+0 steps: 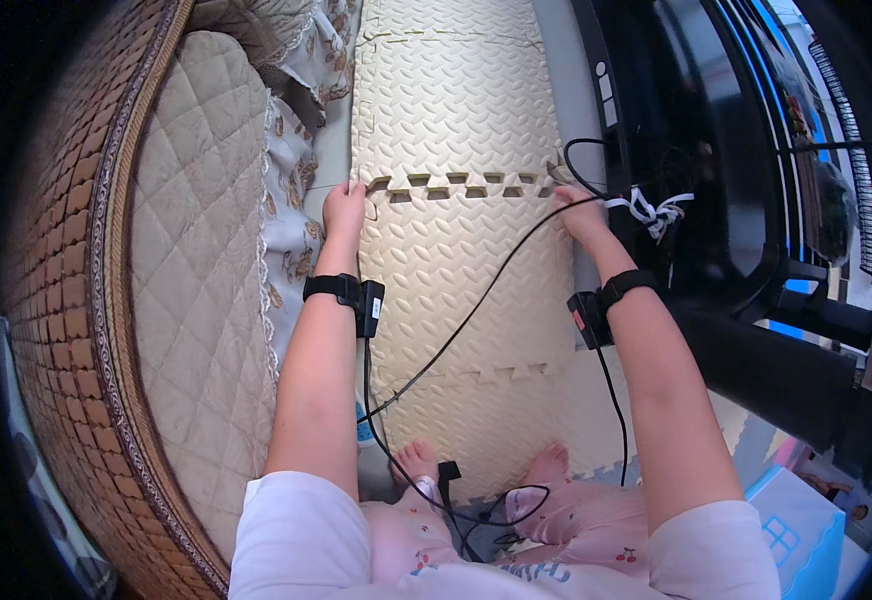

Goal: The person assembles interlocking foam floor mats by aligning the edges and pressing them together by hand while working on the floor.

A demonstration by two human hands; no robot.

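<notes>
Cream foam mat tiles with a raised tread pattern lie in a strip between my arms. My left hand is closed on the left edge of the nearer tile, thumb along the top and the other fingers mostly hidden. Across from it, my right hand grips the same tile's right edge near its far corner; its fingertips are partly covered. Between the hands runs a toothed seam, with gaps showing where this tile meets the farther tile. Black straps with small boxes circle both wrists.
A quilted beige sofa cover with a lacy hem borders the left. On the right stands a glossy black cabinet with a tied white cord. A black cable crosses over the mat. My bare feet stand on the mat's near end.
</notes>
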